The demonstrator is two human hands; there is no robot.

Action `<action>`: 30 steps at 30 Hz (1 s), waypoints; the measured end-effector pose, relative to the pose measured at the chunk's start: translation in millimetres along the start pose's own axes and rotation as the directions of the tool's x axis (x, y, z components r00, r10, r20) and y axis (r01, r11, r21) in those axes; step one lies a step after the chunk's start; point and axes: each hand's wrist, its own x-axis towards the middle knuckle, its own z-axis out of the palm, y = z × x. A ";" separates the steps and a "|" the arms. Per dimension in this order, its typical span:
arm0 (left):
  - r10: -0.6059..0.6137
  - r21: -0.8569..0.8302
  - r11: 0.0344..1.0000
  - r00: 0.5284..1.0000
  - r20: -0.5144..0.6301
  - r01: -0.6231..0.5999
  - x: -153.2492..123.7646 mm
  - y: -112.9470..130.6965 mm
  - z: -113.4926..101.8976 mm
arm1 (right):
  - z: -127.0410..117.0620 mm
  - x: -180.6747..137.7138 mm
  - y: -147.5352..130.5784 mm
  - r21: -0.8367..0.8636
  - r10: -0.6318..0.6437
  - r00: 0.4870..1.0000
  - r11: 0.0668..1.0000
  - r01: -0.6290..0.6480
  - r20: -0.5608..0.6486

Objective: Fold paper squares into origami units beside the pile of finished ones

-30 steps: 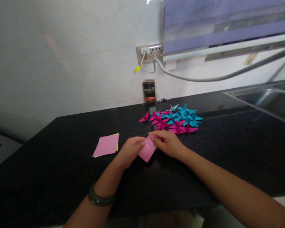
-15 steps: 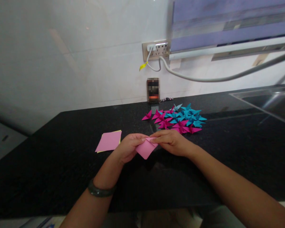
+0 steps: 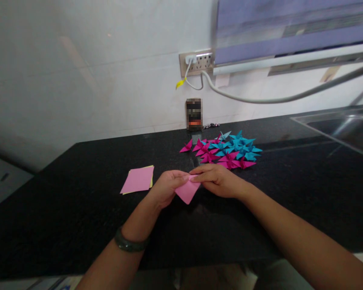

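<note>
A folded piece of pink origami paper (image 3: 187, 192) is held between both hands above the dark counter, one corner pointing toward me. My left hand (image 3: 168, 186) pinches its upper left side, thumb on top. From the right, my right hand (image 3: 219, 180) grips the upper edge with thumb and fingers, and the two thumbs nearly meet there. The fingers beneath the paper are hidden. Left of my left hand lies a stack of square paper (image 3: 137, 179), pink on top with yellow showing under it. Beyond my right hand sit several folded paper cranes (image 3: 237, 148) in magenta, blue and pale blue.
Against the wall at the back stands a blurred-out phone-like object (image 3: 194, 114), with a beaded strand (image 3: 211, 126) beside it. A socket strip (image 3: 196, 62) with a white plug and cables is on the wall. A sink edge (image 3: 335, 137) lies at the right.
Both thumbs have come closer together along the upper edge of the pink paper, and its near corner has shifted slightly right. The stack and cranes lie as before.
</note>
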 end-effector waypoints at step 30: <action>0.424 0.647 0.719 0.898 -0.117 -0.255 -3.9 0.0 9.3 | 23.0 8.1 -4.7 0.581 0.663 0.747 0.628 -0.518 -0.050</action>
